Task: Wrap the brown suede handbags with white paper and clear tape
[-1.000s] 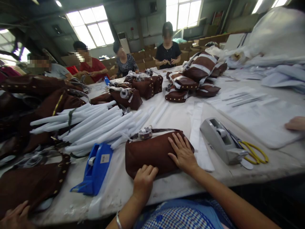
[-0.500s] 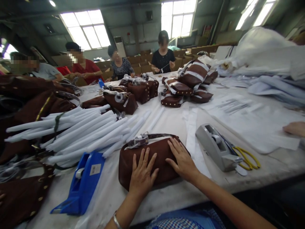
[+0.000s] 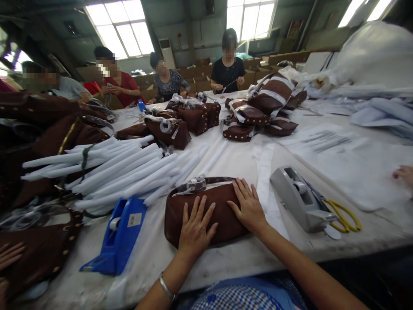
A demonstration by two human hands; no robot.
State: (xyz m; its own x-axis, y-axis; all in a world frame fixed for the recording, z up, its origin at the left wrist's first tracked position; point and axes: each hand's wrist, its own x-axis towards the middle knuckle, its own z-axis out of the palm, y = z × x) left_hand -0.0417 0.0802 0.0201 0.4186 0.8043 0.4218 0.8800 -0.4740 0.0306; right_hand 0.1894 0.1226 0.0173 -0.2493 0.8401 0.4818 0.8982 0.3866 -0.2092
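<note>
A brown leather handbag (image 3: pixel 222 206) lies on the table right in front of me, its strap and plastic-wrapped buckle (image 3: pixel 195 185) along the far edge. My left hand (image 3: pixel 197 224) rests flat on the bag's left part, fingers spread. On the right end of the bag lies my right hand (image 3: pixel 250 206), also with fingers apart and palm down. Neither hand grips anything. To the left stands a blue tape dispenser (image 3: pixel 121 237). A grey tape dispenser (image 3: pixel 298 200) is on the right, with yellow-handled scissors (image 3: pixel 343 215) beside it.
White paper rolls (image 3: pixel 129 172) lie in a bundle at left. Brown bags (image 3: pixel 171 129) and strapped bags (image 3: pixel 271 97) are stacked farther back. White sheets (image 3: pixel 342 159) cover the right side. Another person's hand (image 3: pixel 11 256) touches a studded bag at far left; several people work across the table.
My view has shifted slightly, so the scene sits a little farther right. Both hands stay on the handbag. At far left, another person's hand has come farther into view.
</note>
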